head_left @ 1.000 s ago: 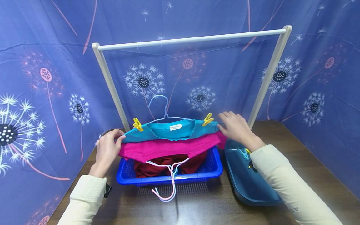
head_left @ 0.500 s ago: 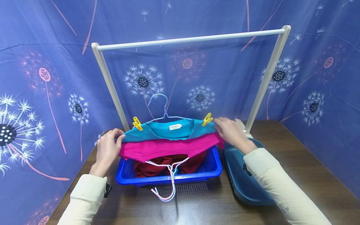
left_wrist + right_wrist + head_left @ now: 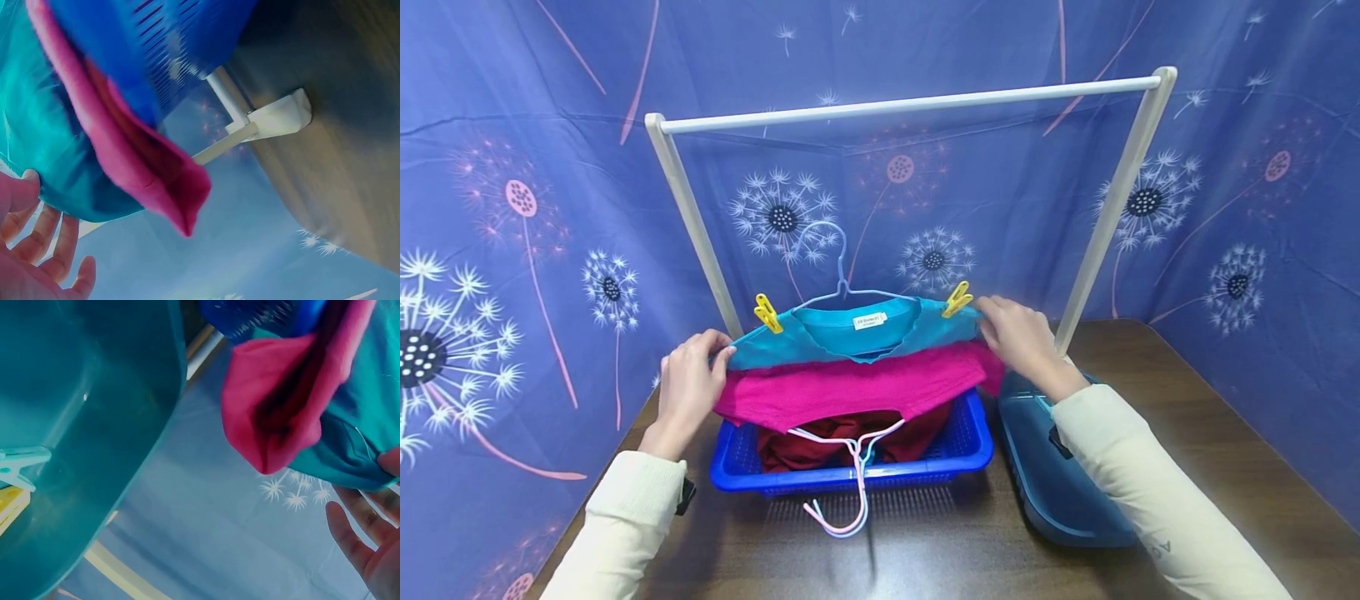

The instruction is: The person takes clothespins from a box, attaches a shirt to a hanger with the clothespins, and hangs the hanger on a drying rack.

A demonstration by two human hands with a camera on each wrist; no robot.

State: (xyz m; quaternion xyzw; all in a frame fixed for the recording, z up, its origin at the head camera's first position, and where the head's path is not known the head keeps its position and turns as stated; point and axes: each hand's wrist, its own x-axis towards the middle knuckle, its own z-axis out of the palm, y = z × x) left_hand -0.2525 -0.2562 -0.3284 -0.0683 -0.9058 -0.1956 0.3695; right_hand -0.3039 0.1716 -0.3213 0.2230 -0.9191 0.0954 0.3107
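Plainly, from the head view: both forearms reach in from the near side, one at each edge, in pale sleeves with gathered cuffs. The left hand, back upward, pinches the left shoulder end of a blue shirt between thumb and bent fingers. The right hand matches it at the right end, wrist angled inward, fingers curled over the cloth; its thumb is partly hidden. Shirt stretched between the two, thin and lightly puckered at the collar, above the far side of a basket. Its hanger, slim and blue, stands hook up. Two yellow clips grip the shoulders. Just nearer, a pink shirt, matte and thicker-looking, lies across the basket; two more hangers, pink and pale blue, run from under its edge, hooks over the near rim. Crumpled red cloth inside. Beyond, a rack: round white bar, pale flat posts. To the right, a smooth, round-cornered tray on the wood-grain table.

Left wrist view: thumb on the shirt's face, fingers behind, the outer ones spread. Basket wall slotted; the rack's foot is pale and blunt.

Right wrist view: thumb tip on one side of the cloth, fingers behind it, slightly apart. Pink sleeve hangs as a hollow fold. In the glossy tray, a pale teal clip beside a yellow one.
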